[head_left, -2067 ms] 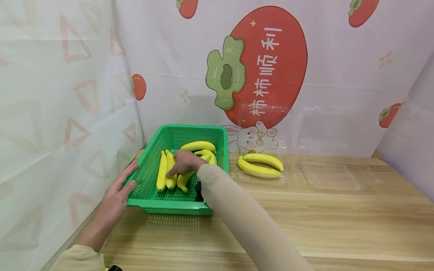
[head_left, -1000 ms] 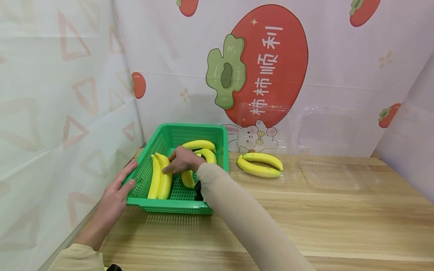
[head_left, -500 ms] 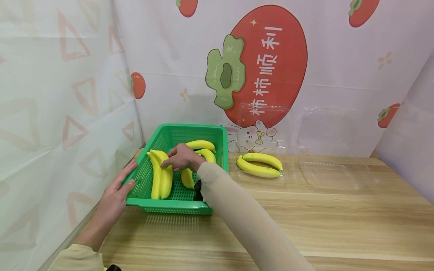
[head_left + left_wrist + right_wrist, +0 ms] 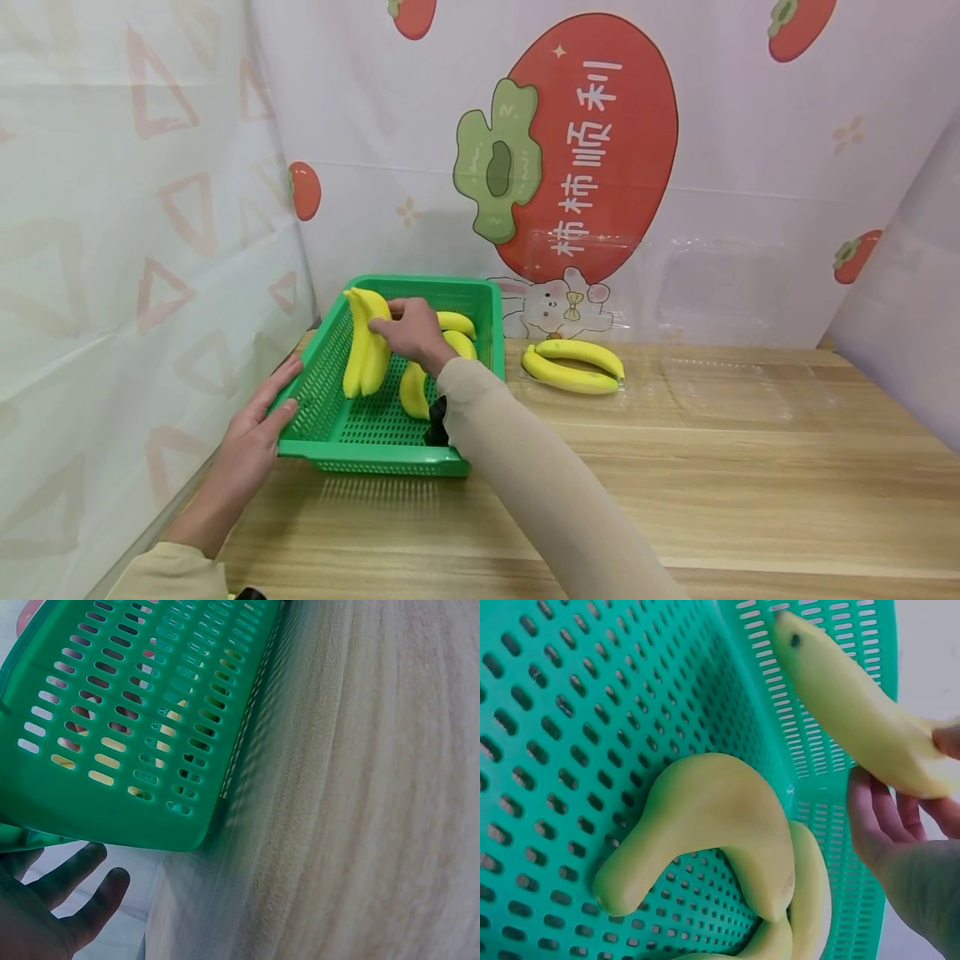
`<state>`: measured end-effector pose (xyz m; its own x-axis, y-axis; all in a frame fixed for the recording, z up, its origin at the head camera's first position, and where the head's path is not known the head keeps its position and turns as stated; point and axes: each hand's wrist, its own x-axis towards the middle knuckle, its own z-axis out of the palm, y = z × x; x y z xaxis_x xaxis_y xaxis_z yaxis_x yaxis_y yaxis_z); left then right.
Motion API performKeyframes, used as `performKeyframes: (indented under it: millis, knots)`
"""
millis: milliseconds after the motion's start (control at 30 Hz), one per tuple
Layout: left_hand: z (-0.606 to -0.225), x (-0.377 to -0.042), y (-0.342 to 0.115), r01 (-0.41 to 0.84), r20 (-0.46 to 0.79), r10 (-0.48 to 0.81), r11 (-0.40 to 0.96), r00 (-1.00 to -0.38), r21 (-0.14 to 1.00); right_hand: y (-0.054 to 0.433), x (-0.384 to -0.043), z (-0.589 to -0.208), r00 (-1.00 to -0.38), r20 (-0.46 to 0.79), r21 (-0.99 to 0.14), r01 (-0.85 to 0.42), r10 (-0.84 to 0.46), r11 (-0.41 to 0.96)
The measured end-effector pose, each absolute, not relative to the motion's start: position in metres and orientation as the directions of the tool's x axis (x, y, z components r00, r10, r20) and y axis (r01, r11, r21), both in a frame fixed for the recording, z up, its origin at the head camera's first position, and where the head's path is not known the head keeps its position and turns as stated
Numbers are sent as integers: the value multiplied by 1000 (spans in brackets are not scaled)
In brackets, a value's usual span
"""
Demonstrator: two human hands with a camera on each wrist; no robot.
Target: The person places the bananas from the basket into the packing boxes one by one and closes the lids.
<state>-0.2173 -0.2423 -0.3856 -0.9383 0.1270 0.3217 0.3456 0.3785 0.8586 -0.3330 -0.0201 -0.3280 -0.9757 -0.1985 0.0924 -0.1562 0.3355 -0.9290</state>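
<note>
My right hand (image 4: 416, 332) pinches two yellow bananas (image 4: 367, 346) near their upper part, between thumb and fingers, inside the green basket (image 4: 337, 452). The bananas hang side by side, tips up, above the basket floor. In the right wrist view only one held banana (image 4: 847, 705) shows clearly, with the hand (image 4: 915, 847) at its side. More bananas lie in the basket, among them a strongly curved one (image 4: 712, 802). My left hand (image 4: 251, 437) rests along the basket's left rim with straight fingers; in the left wrist view its fingers (image 4: 101, 900) spread beside the basket corner.
Two bananas (image 4: 573, 382) lie in a clear plastic box right of the basket. Farther right stands another clear box (image 4: 727, 387), its lid raised against the printed back curtain (image 4: 750, 150). A white curtain (image 4: 112, 333) borders the left. All stands on a wooden table (image 4: 675, 500).
The right hand has gathered two bananas together at the basket's left side, then lifted them up and a little right. The left hand has stayed at the rim.
</note>
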Motion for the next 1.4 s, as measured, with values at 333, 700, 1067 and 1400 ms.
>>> performKeyframes:
  millis: [333, 700, 1067, 1400]
  knots:
    - [-384, -218, -243, 332, 303, 136, 377, -943, 865, -17, -335, -321, -975, 222, -939, -211, 12, 274]
    - [-386, -218, -244, 344, 318, 132, 386, -939, 856, -14, -336, -321, -944, 328, -930, -315, 42, 189]
    - [-386, -219, -244, 327, 293, 147, 370, -945, 869, -12, -337, -319, -948, 307, -948, -297, 86, 119]
    - [-384, -217, -243, 325, 289, 151, 357, -945, 876, -10, -335, -318, -947, 310, -948, -301, 89, 103]
